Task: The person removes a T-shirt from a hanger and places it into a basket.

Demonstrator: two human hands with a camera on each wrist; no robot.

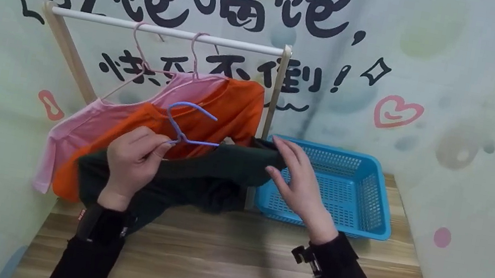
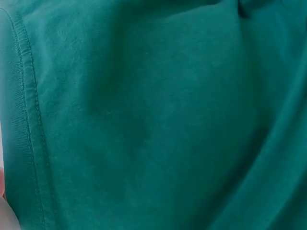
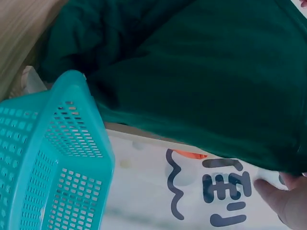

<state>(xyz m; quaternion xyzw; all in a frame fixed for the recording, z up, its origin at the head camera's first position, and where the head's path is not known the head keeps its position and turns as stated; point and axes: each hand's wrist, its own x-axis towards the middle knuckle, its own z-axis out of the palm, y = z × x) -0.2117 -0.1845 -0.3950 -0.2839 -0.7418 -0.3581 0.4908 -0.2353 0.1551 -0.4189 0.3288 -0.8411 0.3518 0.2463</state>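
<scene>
In the head view my left hand (image 1: 134, 153) pinches a purple hanger (image 1: 184, 138) near the base of its hook, where it comes out of the neckline of a dark green shirt (image 1: 233, 162). The shirt hangs from this hanger, in front of the rack. Against the shirt's right shoulder, my right hand (image 1: 300, 185) has its fingers extended and its thumb spread away from them. The right wrist view shows that thumb (image 3: 278, 199) beside the shirt's edge. Green cloth (image 2: 144, 115) fills most of the left wrist view, with a stitched neckband at its left.
A rack with a white rail (image 1: 170, 32) and wooden posts stands behind. From it hang a pink shirt (image 1: 74, 125) and an orange shirt (image 1: 238, 102) on pink hangers. A blue basket (image 1: 383, 202) sits on the wooden table (image 1: 205, 273), right of the rack. Printed walls close in behind.
</scene>
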